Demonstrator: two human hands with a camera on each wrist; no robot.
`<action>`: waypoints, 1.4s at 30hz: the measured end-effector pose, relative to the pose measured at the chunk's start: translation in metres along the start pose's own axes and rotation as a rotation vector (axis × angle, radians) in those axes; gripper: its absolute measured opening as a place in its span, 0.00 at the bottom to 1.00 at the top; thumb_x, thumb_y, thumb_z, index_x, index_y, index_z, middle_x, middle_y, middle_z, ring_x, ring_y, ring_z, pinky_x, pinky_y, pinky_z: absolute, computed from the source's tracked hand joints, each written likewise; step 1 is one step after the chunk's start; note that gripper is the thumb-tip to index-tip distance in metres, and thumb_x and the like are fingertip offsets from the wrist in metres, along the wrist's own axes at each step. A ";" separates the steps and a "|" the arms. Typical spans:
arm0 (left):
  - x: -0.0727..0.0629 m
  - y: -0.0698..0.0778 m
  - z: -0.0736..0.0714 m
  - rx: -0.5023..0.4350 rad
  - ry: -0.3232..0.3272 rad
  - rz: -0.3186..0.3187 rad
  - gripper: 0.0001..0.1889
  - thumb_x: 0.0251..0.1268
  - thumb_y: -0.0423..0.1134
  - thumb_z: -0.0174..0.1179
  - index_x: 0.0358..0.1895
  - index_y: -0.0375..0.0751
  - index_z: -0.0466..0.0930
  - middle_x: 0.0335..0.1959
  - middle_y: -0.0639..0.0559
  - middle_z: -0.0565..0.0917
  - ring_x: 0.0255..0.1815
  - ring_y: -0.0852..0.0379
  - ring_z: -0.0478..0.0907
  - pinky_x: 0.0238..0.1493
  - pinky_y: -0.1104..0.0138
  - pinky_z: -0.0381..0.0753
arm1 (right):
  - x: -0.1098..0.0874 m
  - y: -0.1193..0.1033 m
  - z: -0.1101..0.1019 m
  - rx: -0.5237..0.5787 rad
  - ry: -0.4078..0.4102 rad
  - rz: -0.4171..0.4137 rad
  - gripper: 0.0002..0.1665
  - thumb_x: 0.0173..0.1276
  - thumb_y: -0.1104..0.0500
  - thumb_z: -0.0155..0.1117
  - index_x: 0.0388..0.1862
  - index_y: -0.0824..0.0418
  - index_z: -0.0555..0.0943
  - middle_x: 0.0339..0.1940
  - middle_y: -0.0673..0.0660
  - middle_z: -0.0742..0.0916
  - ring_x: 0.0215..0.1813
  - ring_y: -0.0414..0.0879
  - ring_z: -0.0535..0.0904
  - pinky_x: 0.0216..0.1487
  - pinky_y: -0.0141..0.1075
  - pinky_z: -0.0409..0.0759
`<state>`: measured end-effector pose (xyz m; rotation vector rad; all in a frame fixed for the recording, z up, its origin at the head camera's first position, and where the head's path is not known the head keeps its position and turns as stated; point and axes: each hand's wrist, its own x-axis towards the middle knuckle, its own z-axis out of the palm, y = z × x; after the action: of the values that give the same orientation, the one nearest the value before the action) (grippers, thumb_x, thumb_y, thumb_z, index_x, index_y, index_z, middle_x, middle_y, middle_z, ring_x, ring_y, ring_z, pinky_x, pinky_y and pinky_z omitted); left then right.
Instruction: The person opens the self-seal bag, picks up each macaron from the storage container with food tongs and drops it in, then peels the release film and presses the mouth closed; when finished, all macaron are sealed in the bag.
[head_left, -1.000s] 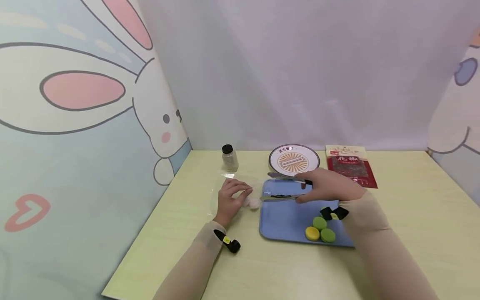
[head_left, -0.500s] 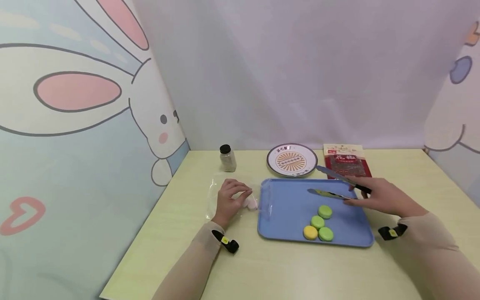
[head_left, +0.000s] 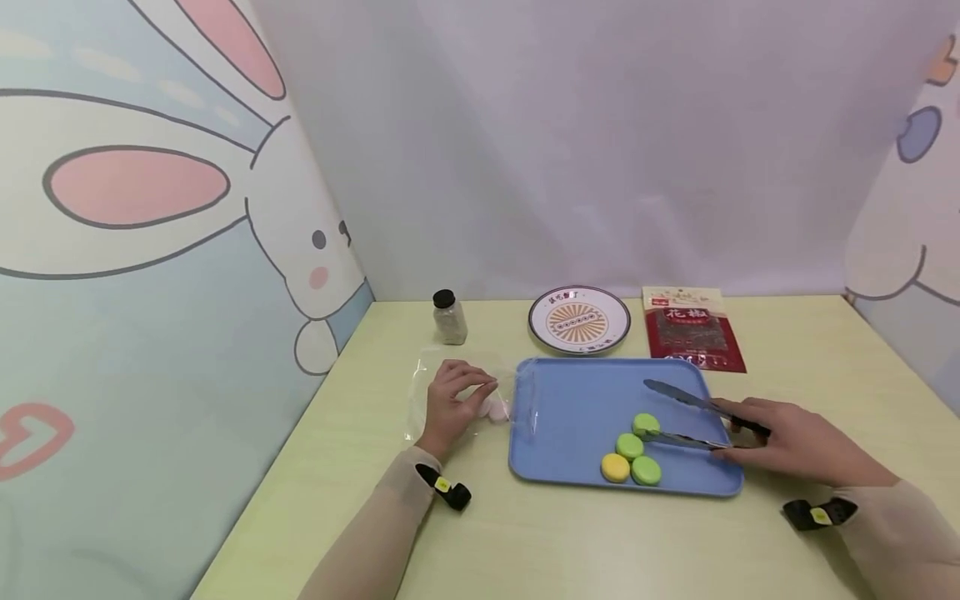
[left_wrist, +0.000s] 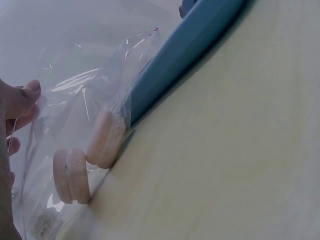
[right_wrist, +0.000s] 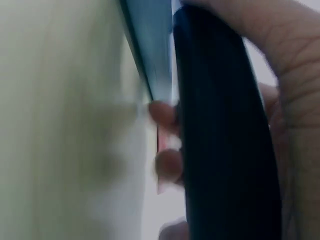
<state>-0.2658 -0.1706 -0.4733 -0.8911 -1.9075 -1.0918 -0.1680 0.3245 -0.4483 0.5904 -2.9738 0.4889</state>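
Observation:
My left hand [head_left: 452,408] pinches the edge of a clear plastic bag [left_wrist: 75,95], whose mouth lies over the tray's left end. Two pale pink macarons [left_wrist: 106,140] are inside it, in the left wrist view. My right hand [head_left: 802,442] grips metal tongs [head_left: 682,396] by their dark handle [right_wrist: 220,130], the arms spread apart. On the blue tray [head_left: 562,425] lie a yellow macaron [head_left: 615,467] and three green ones. The tongs' near tip overlaps the farthest green macaron [head_left: 645,423]; whether they touch, I cannot tell.
Behind the tray stands a round patterned plate [head_left: 579,321]. A red spice packet [head_left: 693,333] lies at the back right. A small jar [head_left: 450,318] with a black lid stands behind the bag. A curtain backs the table.
My right hand has carried the spread tongs from the bag's mouth rightward and then down over the green macarons. The left hand keeps its hold on the bag.

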 end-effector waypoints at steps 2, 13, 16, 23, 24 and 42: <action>0.001 -0.001 0.000 -0.008 -0.007 -0.005 0.05 0.54 0.34 0.76 0.33 0.45 0.91 0.34 0.56 0.88 0.43 0.52 0.79 0.51 0.61 0.76 | 0.000 -0.005 -0.002 -0.050 -0.044 0.038 0.52 0.55 0.23 0.66 0.71 0.50 0.75 0.26 0.43 0.72 0.29 0.37 0.68 0.28 0.36 0.64; -0.006 -0.003 0.000 -0.013 -0.017 -0.007 0.06 0.54 0.33 0.76 0.34 0.47 0.91 0.33 0.57 0.88 0.41 0.53 0.79 0.47 0.63 0.76 | -0.006 -0.015 0.001 -0.058 -0.126 0.140 0.40 0.56 0.21 0.63 0.46 0.53 0.73 0.18 0.46 0.71 0.20 0.41 0.66 0.21 0.37 0.62; -0.006 -0.002 0.000 -0.014 -0.027 -0.012 0.06 0.54 0.33 0.76 0.34 0.47 0.91 0.34 0.58 0.88 0.41 0.54 0.79 0.47 0.64 0.76 | -0.007 -0.015 0.002 -0.067 -0.117 0.123 0.36 0.57 0.21 0.63 0.38 0.51 0.71 0.17 0.46 0.70 0.20 0.40 0.66 0.21 0.36 0.61; -0.006 0.000 0.000 -0.023 -0.018 -0.004 0.09 0.50 0.29 0.77 0.33 0.45 0.91 0.33 0.55 0.88 0.40 0.52 0.79 0.45 0.63 0.76 | -0.003 -0.014 0.005 -0.074 -0.043 -0.035 0.23 0.63 0.28 0.64 0.27 0.41 0.71 0.15 0.40 0.67 0.19 0.32 0.61 0.22 0.31 0.59; -0.005 0.001 0.000 -0.025 -0.018 -0.003 0.09 0.50 0.29 0.77 0.34 0.45 0.91 0.33 0.54 0.88 0.40 0.52 0.79 0.45 0.63 0.76 | -0.002 -0.014 0.006 -0.058 -0.043 -0.051 0.22 0.63 0.29 0.64 0.28 0.40 0.72 0.15 0.39 0.67 0.19 0.32 0.61 0.22 0.31 0.60; -0.003 0.002 -0.001 -0.036 -0.055 -0.054 0.04 0.57 0.34 0.75 0.34 0.45 0.91 0.35 0.56 0.88 0.41 0.55 0.80 0.47 0.64 0.77 | 0.001 -0.011 0.005 0.123 -0.149 0.051 0.30 0.68 0.32 0.62 0.53 0.54 0.83 0.23 0.41 0.76 0.27 0.33 0.69 0.28 0.31 0.65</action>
<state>-0.2629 -0.1711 -0.4745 -0.9033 -1.9724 -1.1477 -0.1646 0.3125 -0.4501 0.5870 -3.1238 0.6642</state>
